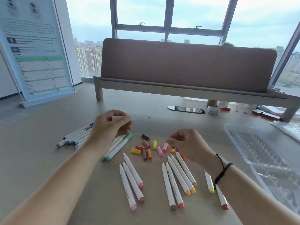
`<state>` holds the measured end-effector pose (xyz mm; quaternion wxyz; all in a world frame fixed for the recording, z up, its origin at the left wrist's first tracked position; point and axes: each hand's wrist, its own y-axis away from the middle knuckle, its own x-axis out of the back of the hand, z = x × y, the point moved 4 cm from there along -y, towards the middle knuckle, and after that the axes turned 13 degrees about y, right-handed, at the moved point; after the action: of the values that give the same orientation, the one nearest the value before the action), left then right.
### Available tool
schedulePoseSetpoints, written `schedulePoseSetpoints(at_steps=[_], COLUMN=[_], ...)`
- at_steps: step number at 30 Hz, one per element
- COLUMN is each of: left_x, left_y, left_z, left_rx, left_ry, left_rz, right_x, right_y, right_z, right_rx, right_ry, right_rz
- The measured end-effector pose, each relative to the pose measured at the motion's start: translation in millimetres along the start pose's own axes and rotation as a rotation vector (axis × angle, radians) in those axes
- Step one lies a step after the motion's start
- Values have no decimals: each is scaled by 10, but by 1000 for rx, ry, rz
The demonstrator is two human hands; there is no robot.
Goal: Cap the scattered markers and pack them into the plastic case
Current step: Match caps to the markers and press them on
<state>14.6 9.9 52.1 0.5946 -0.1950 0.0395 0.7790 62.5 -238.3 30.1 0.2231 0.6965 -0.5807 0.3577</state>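
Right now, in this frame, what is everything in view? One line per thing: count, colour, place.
uncapped markers: about eleven, white barrels with pink, brown, orange, yellow and red ends, near table centre
green markers: two or three, capped, below the left hand
blue and purple markers: a bunch, far left
loose caps: about ten; yellow, red, brown, orange, pink, one dark; centre
plastic case: one, clear, open, ribbed, right side
table: one, beige
desk divider: one, brown, on a raised shelf behind
poster stand: one, white and green, far left
small boxes: several, red and white, under the shelf
left hand: fingers curled, above the green markers
right hand: black wrist cord, fingertips at the caps
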Motion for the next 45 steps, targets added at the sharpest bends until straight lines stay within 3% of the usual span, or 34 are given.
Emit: schedulePoseSetpoints(at_steps=[4, 8, 14, 20, 27, 34, 45], left_x=[75, 100, 104, -24, -349, -562, -624], left_y=[-49, -66, -103, -20, 199, 378, 432], left_z=[-30, -54, -118, -149, -210, -259, -267], left_rx=[40, 72, 105, 164, 46, 5, -22], left_ry=[65, 105, 98, -28, -305, -327, -343], left_rz=[89, 144, 100, -58, -299, -365, -396], right_x=[-224, -535, -656, -194, 347, 403, 258], right_y=[-406, -698, -825, -306, 503, 532, 589], right_z=[-326, -485, -484, -313, 139, 198, 134], right_rx=[112, 108, 95, 54, -51, -20, -32], right_ry=[274, 400, 468, 6, -516, -598, -655], right_rz=[-84, -119, -95, -50, 58, 91, -41])
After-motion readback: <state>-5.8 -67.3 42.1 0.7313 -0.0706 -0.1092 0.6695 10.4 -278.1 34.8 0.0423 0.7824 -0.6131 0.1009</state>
